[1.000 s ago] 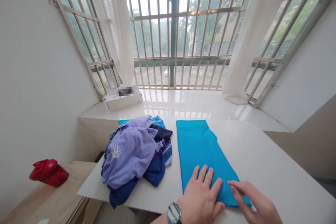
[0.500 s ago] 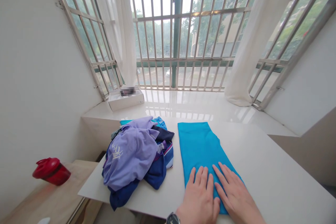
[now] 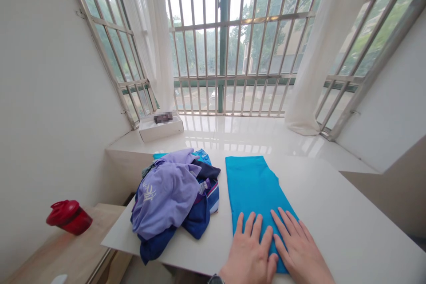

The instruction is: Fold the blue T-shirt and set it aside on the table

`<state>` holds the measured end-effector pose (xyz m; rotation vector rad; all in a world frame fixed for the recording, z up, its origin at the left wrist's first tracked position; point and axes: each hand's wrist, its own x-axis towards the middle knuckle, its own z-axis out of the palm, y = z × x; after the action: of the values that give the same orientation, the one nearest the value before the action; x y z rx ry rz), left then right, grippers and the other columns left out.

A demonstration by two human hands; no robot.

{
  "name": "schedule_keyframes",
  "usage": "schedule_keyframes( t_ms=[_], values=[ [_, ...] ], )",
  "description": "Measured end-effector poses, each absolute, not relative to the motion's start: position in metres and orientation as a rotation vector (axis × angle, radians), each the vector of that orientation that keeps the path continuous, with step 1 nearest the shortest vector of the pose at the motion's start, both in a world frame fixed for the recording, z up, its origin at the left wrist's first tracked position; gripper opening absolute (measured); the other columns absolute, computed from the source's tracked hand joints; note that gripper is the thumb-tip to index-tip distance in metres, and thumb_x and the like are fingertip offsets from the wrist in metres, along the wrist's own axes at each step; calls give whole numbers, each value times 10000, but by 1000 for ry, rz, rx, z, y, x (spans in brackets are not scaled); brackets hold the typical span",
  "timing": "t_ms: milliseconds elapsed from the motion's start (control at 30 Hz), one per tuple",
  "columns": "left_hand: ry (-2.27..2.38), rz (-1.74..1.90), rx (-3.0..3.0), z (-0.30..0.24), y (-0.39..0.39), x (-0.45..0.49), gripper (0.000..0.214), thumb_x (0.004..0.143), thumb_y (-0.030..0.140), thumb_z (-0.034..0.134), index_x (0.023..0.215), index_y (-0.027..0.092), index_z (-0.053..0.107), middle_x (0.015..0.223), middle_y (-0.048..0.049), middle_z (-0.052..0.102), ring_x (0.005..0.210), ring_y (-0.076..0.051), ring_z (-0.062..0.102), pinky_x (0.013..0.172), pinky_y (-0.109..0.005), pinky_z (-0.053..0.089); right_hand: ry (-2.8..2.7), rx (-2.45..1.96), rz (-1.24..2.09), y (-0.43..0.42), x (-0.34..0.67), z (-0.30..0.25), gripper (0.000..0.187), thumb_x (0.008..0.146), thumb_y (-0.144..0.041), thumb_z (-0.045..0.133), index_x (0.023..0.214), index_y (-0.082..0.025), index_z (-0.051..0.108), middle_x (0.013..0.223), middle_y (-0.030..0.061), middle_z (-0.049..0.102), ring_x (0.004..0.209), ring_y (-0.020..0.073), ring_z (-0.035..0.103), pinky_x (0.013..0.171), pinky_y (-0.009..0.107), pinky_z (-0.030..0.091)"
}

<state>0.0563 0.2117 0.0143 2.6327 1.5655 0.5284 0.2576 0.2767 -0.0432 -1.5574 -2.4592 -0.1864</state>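
A bright blue folded cloth garment [image 3: 251, 186] lies flat on the white table, long and narrow. My left hand [image 3: 251, 246] rests palm down on its near left part, fingers spread. Beside it my right hand [image 3: 297, 244] lies flat over the near right edge, fingers apart. Neither hand grips the fabric. To the left is a rumpled heap of clothes, with a lavender garment [image 3: 169, 191] bearing white lettering on top. Navy cloth [image 3: 198, 224] shows from under it. The lower end of the blue garment is partly hidden by my hands.
The white table [image 3: 346, 213] meets a glossy window sill [image 3: 229, 131]. A shallow white box [image 3: 161, 131] stands on the sill at left, its contents blurred. A red lidded cup [image 3: 69, 217] is on a lower wooden surface [image 3: 63, 255]. White curtains [image 3: 308, 75] hang before the barred window.
My left hand has shifted slightly left, with its fingers a bit more spread. My right hand stays nearly in place on the cloth. The view has moved very slightly.
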Motion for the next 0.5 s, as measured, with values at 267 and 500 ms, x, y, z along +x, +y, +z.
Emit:
schedule_keyframes(
  t_ms=[267,500],
  values=[
    [1494,585,2759,4,205,48,521,1014,524,370,1457,256,420,1537,-101,435,1392,-305,412,1136,-547,312,-2579,-1392,-119,259,280,-54,562,954,-524,418,1475,-316,450,1558,28,381,1382,314,457,1087,548,449],
    [1427,624,2979,-6,194,34,537,1002,602,358,1434,294,441,1459,-64,527,1330,-270,470,1142,-488,314,-2591,-1386,-103,239,290,-57,684,913,-590,495,1530,-359,310,1545,10,387,1341,379,488,994,585,528]
  ],
)
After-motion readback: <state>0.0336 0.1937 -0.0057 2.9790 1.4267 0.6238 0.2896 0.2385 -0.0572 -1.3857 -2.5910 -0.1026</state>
